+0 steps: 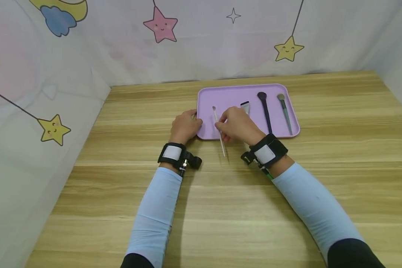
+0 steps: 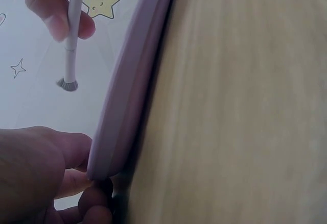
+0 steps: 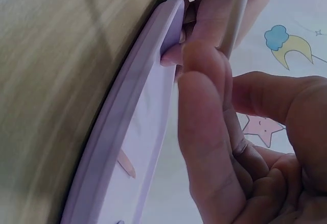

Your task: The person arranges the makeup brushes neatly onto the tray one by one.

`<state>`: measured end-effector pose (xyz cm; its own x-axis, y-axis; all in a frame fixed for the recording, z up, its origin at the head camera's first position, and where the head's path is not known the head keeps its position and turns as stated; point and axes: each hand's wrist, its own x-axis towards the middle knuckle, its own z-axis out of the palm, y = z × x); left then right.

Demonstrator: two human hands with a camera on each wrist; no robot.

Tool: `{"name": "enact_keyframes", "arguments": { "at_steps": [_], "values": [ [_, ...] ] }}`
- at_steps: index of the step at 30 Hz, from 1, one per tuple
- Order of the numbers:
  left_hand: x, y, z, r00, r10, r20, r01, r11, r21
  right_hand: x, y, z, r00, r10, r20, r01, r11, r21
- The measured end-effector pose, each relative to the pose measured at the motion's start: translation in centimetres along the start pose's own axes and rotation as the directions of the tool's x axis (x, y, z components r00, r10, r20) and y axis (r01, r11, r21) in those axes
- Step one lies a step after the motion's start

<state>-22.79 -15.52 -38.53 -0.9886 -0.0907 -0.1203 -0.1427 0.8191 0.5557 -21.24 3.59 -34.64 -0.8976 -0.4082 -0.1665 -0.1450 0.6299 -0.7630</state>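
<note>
My right hand pinches a slim white-handled makeup brush over the left part of a shallow lilac tray. In the left wrist view its short grey bristles point away from the fingers. At the tray's left side my left hand grips the rim, one finger reaching over the edge in the right wrist view. A black makeup brush and a green-handled brush lie in the tray's right half. Partly hidden behind my right hand is a silvery piece with a black end.
The tray lies on a wood-grain table, towards its back edge. A white cloth backdrop with printed stars stands behind and along the left. Wrist straps with small cameras sit on both arms.
</note>
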Motion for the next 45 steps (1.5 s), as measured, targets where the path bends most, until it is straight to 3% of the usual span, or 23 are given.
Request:
{"name": "enact_keyframes", "arguments": {
  "at_steps": [5, 12, 34, 45],
  "values": [
    [0.1, -0.3, 0.0, 1.000, 0.002, -0.004, -0.002, 1.000, 0.003, 0.7, 0.1, 0.1, 1.000, 0.003, -0.027, -0.002, 0.999, 0.042],
    [0.2, -0.5, 0.1, 1.000, 0.009, -0.018, -0.009, 1.000, 0.007, 1.6, 0.0, 0.4, 0.997, -0.011, -0.075, 0.013, 1.000, 0.025],
    [0.3, -0.3, 0.4, 1.000, 0.008, -0.011, -0.008, 1.000, 0.028, 4.7, 1.0, 0.7, 0.992, 0.071, -0.100, -0.057, 0.990, 0.130],
    [0.2, -0.2, 0.2, 1.000, 0.012, -0.025, -0.011, 0.999, 0.037, 6.1, 0.8, 1.4, 0.985, 0.111, -0.133, -0.104, 0.993, 0.056]
  ]
}}
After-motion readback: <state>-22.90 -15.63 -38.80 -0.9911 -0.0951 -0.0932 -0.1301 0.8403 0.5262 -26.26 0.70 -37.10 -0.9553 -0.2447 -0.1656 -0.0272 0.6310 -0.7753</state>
